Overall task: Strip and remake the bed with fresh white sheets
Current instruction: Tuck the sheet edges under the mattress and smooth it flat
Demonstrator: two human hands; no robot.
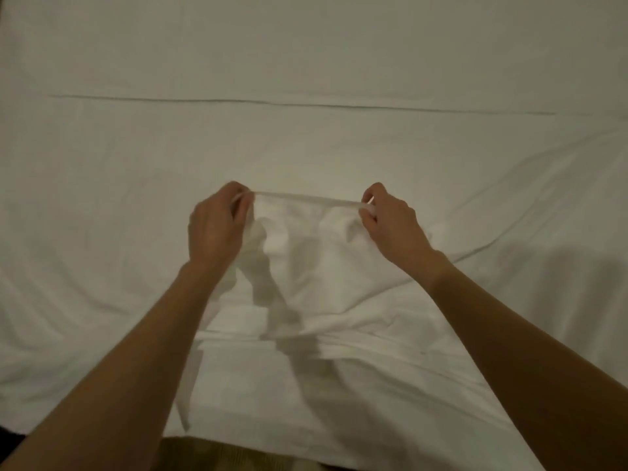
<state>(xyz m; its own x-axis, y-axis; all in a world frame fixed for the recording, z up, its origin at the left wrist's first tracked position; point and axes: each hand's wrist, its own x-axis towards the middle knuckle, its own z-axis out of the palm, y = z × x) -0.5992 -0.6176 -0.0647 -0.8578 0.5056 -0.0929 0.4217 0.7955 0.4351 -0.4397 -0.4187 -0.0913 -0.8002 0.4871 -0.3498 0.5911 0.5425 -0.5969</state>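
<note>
Two bare hands lift a folded white cotton sheet [306,260] above the white-covered bed [306,56]. Left hand [217,226] and right hand [390,222] each pinch its upper hem, the grip narrow, pulling the edge taut between them. Its lower part lies bunched on the bed.

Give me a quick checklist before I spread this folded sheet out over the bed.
1. Left hand grip on the hem of the folded white cotton sheet: ok, pinched.
2. Right hand grip on the same hem: ok, pinched.
3. Hem between the hands: ok, stretched nearly straight.
4. Rest of the folded sheet free to open: cannot tell, bunched layers below.
5. White sheet already spread on the bed: ok, mostly flat, with creases toward the near side.
6. Which edge this is: cannot tell.
</note>
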